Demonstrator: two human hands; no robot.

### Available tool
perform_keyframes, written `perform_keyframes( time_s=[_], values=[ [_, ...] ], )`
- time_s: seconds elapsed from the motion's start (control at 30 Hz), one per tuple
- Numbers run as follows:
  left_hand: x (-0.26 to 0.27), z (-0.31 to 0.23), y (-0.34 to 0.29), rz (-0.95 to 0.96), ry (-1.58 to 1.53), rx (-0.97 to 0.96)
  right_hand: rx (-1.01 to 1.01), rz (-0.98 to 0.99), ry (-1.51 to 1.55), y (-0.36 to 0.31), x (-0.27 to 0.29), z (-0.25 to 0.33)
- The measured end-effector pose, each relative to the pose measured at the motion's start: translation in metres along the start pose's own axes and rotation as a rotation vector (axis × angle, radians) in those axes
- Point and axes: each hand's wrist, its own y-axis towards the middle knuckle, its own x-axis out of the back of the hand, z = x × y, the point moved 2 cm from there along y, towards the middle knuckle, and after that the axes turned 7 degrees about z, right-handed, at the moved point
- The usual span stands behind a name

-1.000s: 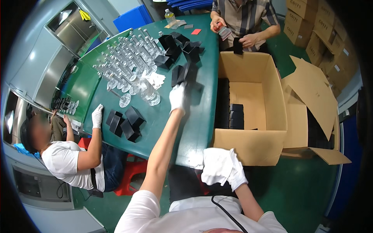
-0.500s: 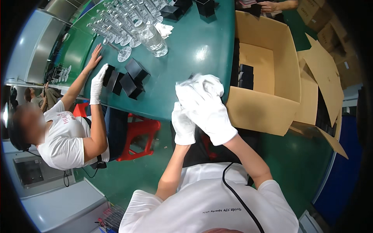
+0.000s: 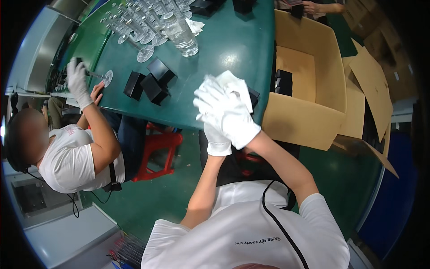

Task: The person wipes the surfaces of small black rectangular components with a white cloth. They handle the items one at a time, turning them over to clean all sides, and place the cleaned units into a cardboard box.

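Both my hands wear white gloves and meet above the near edge of the green table [image 3: 219, 58]. My right hand [image 3: 226, 116] lies across the top, its blurred fingers pressed round a white cloth [image 3: 238, 89]. Beneath it is my left hand [image 3: 218, 142], with only its wrist and heel showing; its fingers are hidden. A small black box-like piece [image 3: 254, 97] shows at the right side of the cloth, partly covered; I cannot tell whether a hand holds it. Further left, several black boxes [image 3: 154, 89] stand close together on the table.
An open cardboard carton [image 3: 304, 121] with black boxes inside stands at the table's right. Clear-based stands [image 3: 145, 54] and a glass bottle [image 3: 181, 38] are at the far left. A co-worker's gloved hand [image 3: 78, 83] holds a clear stand at the left edge; red stools are below.
My hands have shifted slightly, and the cloth and black piece now show more to the right. The co-worker has raised a clear stand in a gloved hand.
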Motion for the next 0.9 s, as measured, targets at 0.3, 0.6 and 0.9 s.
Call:
perform_keyframes(
  time_s=[0.3,0.6,0.9],
  values=[
    [0.005,-0.007,0.008,0.248,-0.310,0.246,-0.337,0.151,0.703,-0.105,0.045,0.005],
    [0.011,-0.060,0.003,0.136,-0.505,0.274,-0.950,-0.453,0.728,-0.128,0.041,-0.038],
    [-0.034,0.025,-0.043,0.246,-0.719,0.351,-0.482,-0.332,0.649,-0.119,0.008,0.042]
  ],
)
